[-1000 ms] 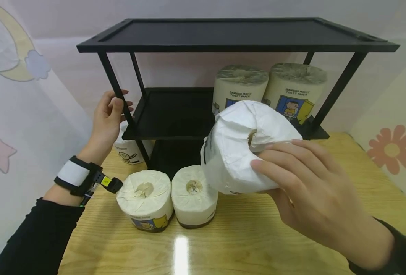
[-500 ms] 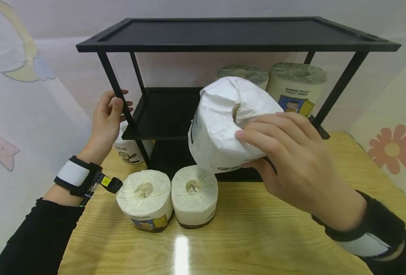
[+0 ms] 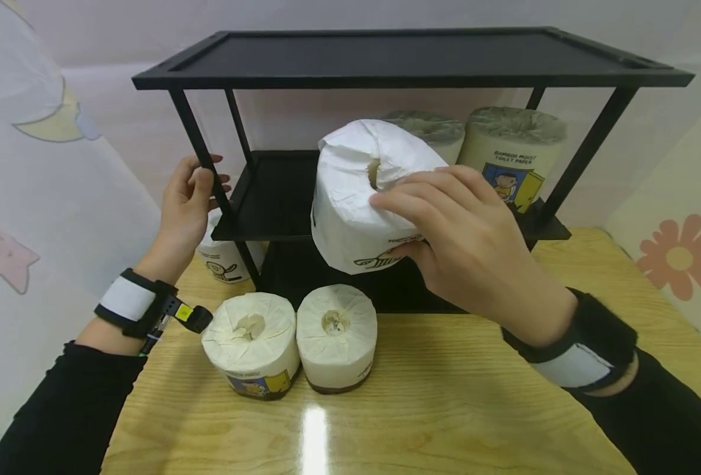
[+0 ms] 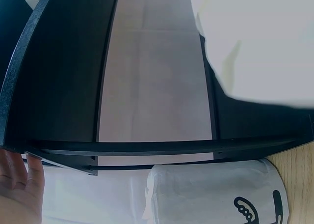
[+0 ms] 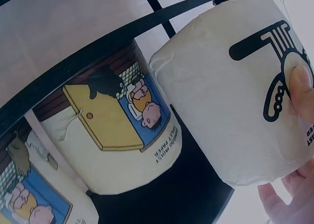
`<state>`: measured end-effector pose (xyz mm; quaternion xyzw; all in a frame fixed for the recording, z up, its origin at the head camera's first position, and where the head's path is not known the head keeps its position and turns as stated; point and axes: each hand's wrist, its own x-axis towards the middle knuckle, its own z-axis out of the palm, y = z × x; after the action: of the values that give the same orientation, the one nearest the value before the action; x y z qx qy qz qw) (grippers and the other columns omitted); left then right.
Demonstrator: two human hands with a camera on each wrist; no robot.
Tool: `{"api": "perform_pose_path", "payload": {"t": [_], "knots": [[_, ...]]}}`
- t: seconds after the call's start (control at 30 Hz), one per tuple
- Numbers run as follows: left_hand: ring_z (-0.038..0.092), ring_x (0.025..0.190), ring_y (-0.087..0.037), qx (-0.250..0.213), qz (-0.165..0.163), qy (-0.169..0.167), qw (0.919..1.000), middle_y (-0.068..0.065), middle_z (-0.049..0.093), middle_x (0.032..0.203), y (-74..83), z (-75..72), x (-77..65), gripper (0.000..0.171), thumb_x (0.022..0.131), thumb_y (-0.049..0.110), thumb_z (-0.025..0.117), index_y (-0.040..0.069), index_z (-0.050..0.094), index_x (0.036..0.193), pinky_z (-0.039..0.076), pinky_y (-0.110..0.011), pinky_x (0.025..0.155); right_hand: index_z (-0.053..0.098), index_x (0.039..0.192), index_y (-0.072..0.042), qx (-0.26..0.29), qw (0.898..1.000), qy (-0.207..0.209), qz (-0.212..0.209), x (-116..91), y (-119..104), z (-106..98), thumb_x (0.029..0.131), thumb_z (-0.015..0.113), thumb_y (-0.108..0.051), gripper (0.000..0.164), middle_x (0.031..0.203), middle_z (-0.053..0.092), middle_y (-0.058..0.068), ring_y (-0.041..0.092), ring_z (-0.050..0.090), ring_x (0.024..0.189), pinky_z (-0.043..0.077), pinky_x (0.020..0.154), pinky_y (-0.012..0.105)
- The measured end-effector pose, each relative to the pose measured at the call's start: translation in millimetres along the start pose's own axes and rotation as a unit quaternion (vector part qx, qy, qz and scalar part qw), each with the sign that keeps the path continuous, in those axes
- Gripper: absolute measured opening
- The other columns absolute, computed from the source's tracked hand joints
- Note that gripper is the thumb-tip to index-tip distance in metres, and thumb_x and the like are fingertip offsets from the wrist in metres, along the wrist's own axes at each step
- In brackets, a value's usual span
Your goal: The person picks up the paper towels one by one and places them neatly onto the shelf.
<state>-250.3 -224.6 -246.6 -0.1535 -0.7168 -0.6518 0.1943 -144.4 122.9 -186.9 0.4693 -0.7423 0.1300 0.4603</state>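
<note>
Right hand grips a tilted white roll in front of the middle shelf; left hand holds the rack post

Pale wall (image 3: pixel 97 198) fills the background, printed with a moon, a star and a flower (image 3: pixel 679 257); wood-grain table (image 3: pixel 475 409) below, with a bright glare near the front; black rack (image 3: pixel 386 59) stands on it, three tiers, slim corner posts; middle shelf (image 3: pixel 279 198) carries two printed rolls at its right end, right one (image 3: pixel 507 155) in plain sight with a blue-and-yellow picture, left one (image 3: pixel 430 128) partly hidden in the head view.

White roll (image 3: pixel 356 204) is up in front of the middle shelf, tilted, core hole showing, dark line drawing on its side; contact with the shelf edge cannot be told; two more rolls stand upright side by side on the table before the rack, left (image 3: pixel 252 343) and right (image 3: pixel 335 343); another roll (image 3: pixel 222 260) sits partly behind the left front post.

Right hand (image 3: pixel 463 231) grips the white roll, fingers over the top by the hole, thumb pressed to the printed side; left hand (image 3: pixel 186 201) is wrapped at the left front post, fingertips showing past it; black-and-white straps on both wrists, left (image 3: pixel 127 299) and right (image 3: pixel 578 356); small black device (image 3: pixel 196 318) on the left strap.
</note>
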Motion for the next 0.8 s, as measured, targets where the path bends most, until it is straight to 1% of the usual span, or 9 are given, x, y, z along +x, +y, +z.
{"api": "perform_pose_path", "payload": {"t": [0.13, 0.2, 0.47, 0.63, 0.8], "knots": [[0.059, 0.105, -0.019, 0.006, -0.001, 0.003, 1.0000, -0.004, 0.062, 0.107, 0.3, -0.2, 0.5, 0.048, 0.088, 0.050, 0.057, 0.019, 0.059, 0.125, 0.050, -0.026, 0.090, 0.060, 0.121, -0.005, -0.002, 1.000, -0.009, 0.002, 3.6, 3.8, 8.7, 0.073, 0.083, -0.002, 0.053, 0.110, 0.068, 0.013, 0.033, 0.062, 0.104, 0.045, 0.094, 0.047], [0.059, 0.105, -0.019, 0.006, -0.003, 0.004, 1.0000, -0.007, 0.062, 0.108, 0.7, -0.4, 0.5, 0.049, 0.088, 0.050, 0.057, 0.019, 0.060, 0.125, 0.050, -0.026, 0.091, 0.060, 0.121, -0.006, -0.003, 1.000, -0.015, 0.001, 5.5, 5.0, 12.7, 0.073, 0.083, -0.003, 0.053, 0.110, 0.069, 0.013, 0.033, 0.062, 0.104, 0.045, 0.094, 0.047], [0.059, 0.105, -0.018, 0.023, -0.008, 0.001, 0.9997, -0.007, 0.062, 0.108, 3.0, -2.1, -1.1, 0.048, 0.089, 0.050, 0.055, 0.020, 0.059, 0.125, 0.050, -0.028, 0.093, 0.060, 0.126, -0.006, -0.009, 0.997, -0.070, -0.016, 15.3, 11.3, 28.7, 0.078, 0.083, -0.008, 0.054, 0.113, 0.067, 0.011, 0.031, 0.060, 0.108, 0.042, 0.099, 0.047], [0.060, 0.103, -0.017, 0.017, -0.007, 0.003, 0.9998, -0.009, 0.062, 0.108, 3.5, -2.6, -3.7, 0.045, 0.089, 0.048, 0.054, 0.020, 0.059, 0.124, 0.050, -0.029, 0.093, 0.058, 0.129, -0.006, -0.005, 0.995, -0.093, -0.017, 21.9, 12.4, 38.7, 0.077, 0.083, -0.007, 0.058, 0.116, 0.065, 0.011, 0.031, 0.058, 0.111, 0.040, 0.102, 0.047], [0.060, 0.103, -0.018, 0.011, -0.009, 0.000, 0.9999, -0.009, 0.060, 0.107, 4.0, -0.9, -5.6, 0.043, 0.090, 0.046, 0.054, 0.020, 0.059, 0.124, 0.050, -0.026, 0.091, 0.054, 0.130, -0.003, 0.001, 0.994, -0.108, -0.012, 24.3, 11.8, 43.3, 0.077, 0.084, -0.006, 0.061, 0.123, 0.062, 0.012, 0.031, 0.056, 0.115, 0.039, 0.103, 0.046]]}}
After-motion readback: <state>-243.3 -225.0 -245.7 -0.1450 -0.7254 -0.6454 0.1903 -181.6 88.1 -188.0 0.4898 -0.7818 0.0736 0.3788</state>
